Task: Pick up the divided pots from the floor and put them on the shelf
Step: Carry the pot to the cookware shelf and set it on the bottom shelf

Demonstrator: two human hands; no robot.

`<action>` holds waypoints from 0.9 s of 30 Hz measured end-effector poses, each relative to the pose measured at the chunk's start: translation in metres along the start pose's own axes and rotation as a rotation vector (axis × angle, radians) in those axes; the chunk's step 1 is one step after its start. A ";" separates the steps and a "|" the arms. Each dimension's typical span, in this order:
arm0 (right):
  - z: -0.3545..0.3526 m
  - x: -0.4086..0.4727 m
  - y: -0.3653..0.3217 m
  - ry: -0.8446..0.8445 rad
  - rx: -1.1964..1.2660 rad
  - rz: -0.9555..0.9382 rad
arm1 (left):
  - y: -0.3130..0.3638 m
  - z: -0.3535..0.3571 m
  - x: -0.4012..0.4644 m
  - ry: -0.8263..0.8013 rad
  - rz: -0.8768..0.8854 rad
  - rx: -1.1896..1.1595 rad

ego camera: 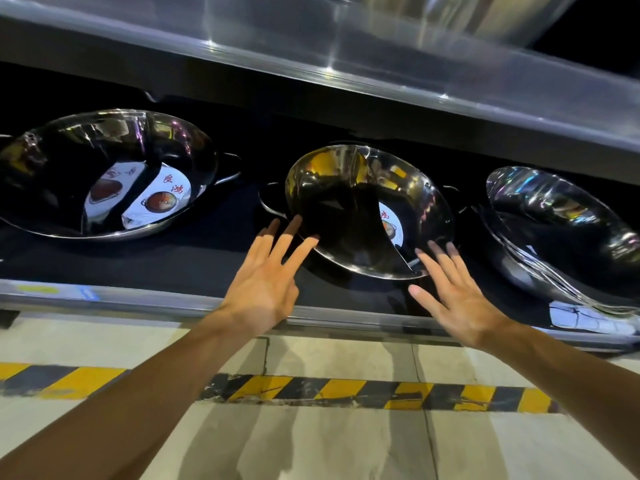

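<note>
Three shiny steel divided pots rest on the dark lower shelf (214, 268). The middle pot (346, 181) has a curved divider and a paper label inside. My left hand (266, 282) is open, fingers spread, its fingertips at the pot's left rim. My right hand (453, 292) is open too, fingertips just short of the pot's near right rim. Neither hand grips anything. The left pot (69, 161) holds two paper labels and lies apart from both hands. Cut off by the frame's right edge is the right pot (568, 237).
A steel upper shelf (381, 74) overhangs the pots. The lower shelf's metal front lip (138, 299) runs under my wrists. Below it is pale concrete floor (346, 445) crossed by a yellow and black striped line (346, 393).
</note>
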State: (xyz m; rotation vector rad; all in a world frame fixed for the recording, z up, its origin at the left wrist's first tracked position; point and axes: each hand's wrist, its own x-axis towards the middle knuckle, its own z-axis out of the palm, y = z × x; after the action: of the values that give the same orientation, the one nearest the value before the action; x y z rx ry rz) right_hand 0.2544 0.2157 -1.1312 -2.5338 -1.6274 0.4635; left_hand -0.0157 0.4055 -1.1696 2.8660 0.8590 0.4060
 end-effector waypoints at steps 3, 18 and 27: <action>0.001 0.008 -0.004 -0.005 0.041 0.014 | -0.005 0.001 0.005 -0.024 -0.045 -0.001; 0.001 0.008 -0.011 -0.052 0.021 0.016 | -0.079 -0.018 -0.018 0.089 -0.446 0.216; 0.001 0.009 -0.023 -0.060 0.100 0.110 | -0.116 -0.029 -0.055 -0.047 -0.503 0.308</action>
State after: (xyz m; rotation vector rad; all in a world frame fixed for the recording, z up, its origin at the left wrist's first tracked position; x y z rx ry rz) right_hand 0.2380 0.2338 -1.1282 -2.5675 -1.4496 0.6209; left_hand -0.1289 0.4728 -1.1759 2.7449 1.7008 0.1564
